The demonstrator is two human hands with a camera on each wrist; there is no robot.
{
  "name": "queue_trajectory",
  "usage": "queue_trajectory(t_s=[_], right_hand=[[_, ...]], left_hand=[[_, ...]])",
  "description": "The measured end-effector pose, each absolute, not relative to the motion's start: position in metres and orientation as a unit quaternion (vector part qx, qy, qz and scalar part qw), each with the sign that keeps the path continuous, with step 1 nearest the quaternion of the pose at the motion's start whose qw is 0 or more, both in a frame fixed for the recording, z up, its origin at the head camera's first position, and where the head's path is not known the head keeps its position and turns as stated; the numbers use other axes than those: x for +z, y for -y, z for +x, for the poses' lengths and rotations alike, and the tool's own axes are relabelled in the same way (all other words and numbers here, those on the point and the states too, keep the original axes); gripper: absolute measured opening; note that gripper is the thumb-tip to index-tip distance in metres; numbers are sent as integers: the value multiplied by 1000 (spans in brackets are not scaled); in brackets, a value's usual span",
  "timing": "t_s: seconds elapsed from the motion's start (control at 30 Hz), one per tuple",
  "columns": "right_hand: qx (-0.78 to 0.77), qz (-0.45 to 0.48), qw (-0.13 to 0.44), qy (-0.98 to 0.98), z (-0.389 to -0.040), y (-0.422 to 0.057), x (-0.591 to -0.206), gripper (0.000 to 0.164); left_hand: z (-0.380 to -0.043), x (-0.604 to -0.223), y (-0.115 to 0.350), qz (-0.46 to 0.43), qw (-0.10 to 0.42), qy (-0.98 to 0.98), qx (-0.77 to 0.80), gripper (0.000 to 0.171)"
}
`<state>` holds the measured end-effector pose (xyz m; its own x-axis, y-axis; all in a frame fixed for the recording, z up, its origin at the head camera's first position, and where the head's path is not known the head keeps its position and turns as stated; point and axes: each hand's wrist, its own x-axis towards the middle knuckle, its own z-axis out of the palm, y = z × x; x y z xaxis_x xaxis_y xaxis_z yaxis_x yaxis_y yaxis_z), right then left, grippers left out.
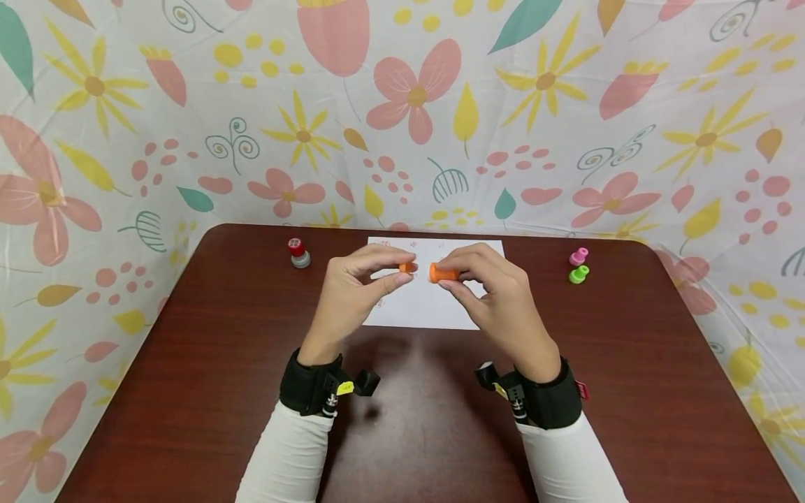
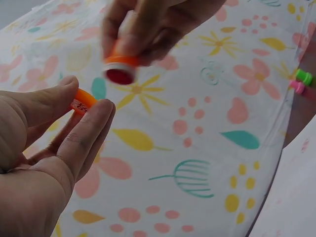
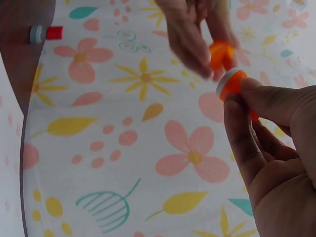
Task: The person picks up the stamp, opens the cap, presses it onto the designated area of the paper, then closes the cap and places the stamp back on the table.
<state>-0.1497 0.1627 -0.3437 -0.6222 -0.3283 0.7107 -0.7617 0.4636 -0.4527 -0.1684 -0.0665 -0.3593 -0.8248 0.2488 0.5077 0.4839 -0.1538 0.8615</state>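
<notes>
Between thumb and fingers, my left hand (image 1: pixel 352 286) pinches an orange cap (image 2: pixel 83 101), its hollow side showing in the right wrist view. My right hand (image 1: pixel 493 293) grips an orange stamp (image 1: pixel 443 273) by its body. The stamp's pale rim and dark red face (image 2: pixel 120 75) are uncovered and point toward the cap. A small gap separates cap and stamp. Both hands are raised over a white sheet of paper (image 1: pixel 428 311), which bears small red prints along its left and top parts.
A red and grey stamp (image 1: pixel 298 253) stands left of the paper on the dark wooden table (image 1: pixel 189 391). Off to the right are a pink stamp (image 1: pixel 578 256) and a green stamp (image 1: pixel 578 274), close together. A flower-patterned cloth (image 1: pixel 402 161) hangs behind the table.
</notes>
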Motion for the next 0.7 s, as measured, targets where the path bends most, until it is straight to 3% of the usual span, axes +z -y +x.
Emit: queue_trajectory(t_s=[0.3,0.7], right_hand=[[300,329,280,851,-160,-162,-359,20],[263,318,215,885,-180,-150,-394,12]], left_hand=[[-168,-353,88,-245,135,663,-694,25],[-171,-350,108,-246,175,646,-701,26]])
